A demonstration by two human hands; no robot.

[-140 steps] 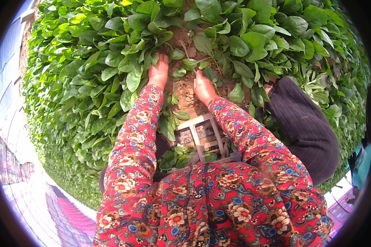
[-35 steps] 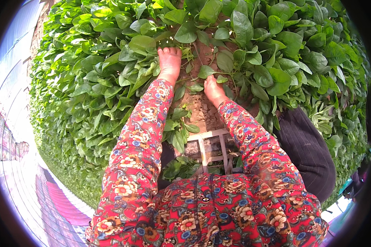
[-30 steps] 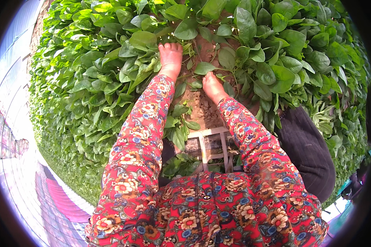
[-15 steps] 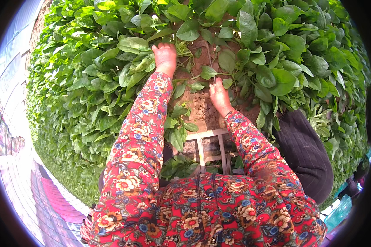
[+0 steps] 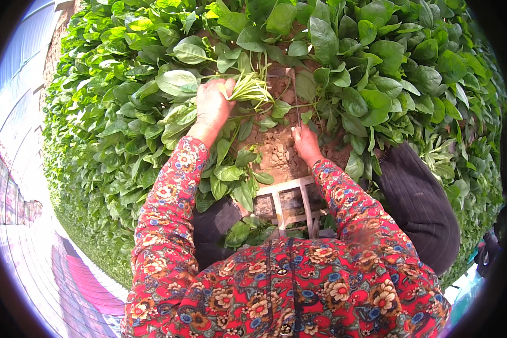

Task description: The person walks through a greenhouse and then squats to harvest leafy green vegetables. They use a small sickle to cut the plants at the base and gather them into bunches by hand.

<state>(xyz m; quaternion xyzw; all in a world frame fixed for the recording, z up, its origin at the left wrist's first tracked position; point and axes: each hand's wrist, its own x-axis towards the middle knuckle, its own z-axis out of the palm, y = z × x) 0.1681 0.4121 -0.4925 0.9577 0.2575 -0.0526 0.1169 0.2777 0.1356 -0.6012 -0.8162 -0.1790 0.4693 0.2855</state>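
So the bunch of leafy greens (image 5: 248,89) is up in the left hand (image 5: 213,104), stems gathered together and sticking out to the right of the fist, leaves fanned out over the bare soil patch (image 5: 276,149). That hand is closed around the stems, held a bit above the ground near the top of the cleared spot. The right hand (image 5: 305,141) is lower down, fingers pointed into the dirt right at the base of the next plants; looks like it's pinching or working at something thin there, but I honestly can't tell if it's gripping a stem or a small tool, too small to make out.

Progress-wise, my read: only a small strip has been picked. The brown patch in front of the person is the only bare ground, and it's ringed on every side by the dense bed of green plants (image 5: 124,112), which runs off to the left and right edges of the view. So one handful collected, a little clearing done, and pretty much the whole bed left.

Closer in, there's a small wooden stool frame (image 5: 290,205) sitting on the soil between the dark trouser knees (image 5: 417,203), with a few loose leaves (image 5: 242,231) lying beside it. Red floral sleeves (image 5: 169,203) on both arms.
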